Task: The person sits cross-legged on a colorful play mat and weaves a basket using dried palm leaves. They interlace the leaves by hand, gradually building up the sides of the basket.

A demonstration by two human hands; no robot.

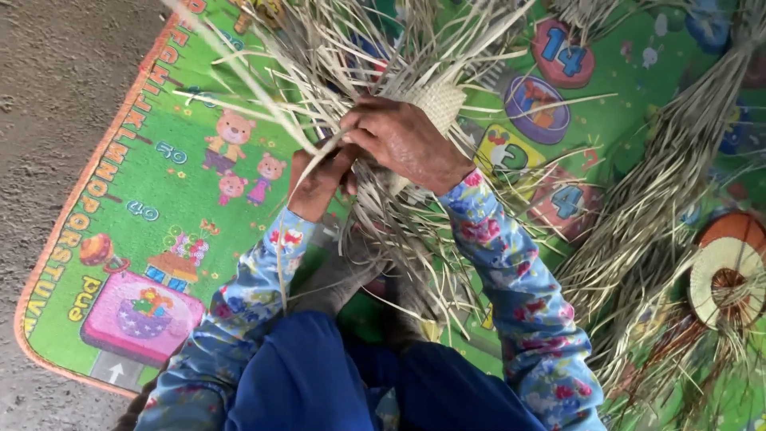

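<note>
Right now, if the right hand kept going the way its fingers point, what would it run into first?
The right hand points left across the woven piece, toward the left hand. It would likely meet the loose straw strips between them first, then the left hand's fingers; depth is unclear.

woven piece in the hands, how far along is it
Done: a small tightly plaited patch shows beside the right hand. In hand: the left hand pinches one strip while the right presses on the work. Left: most strips splay out loose and unwoven, and a big bundle lies untouched on the mat.
</note>
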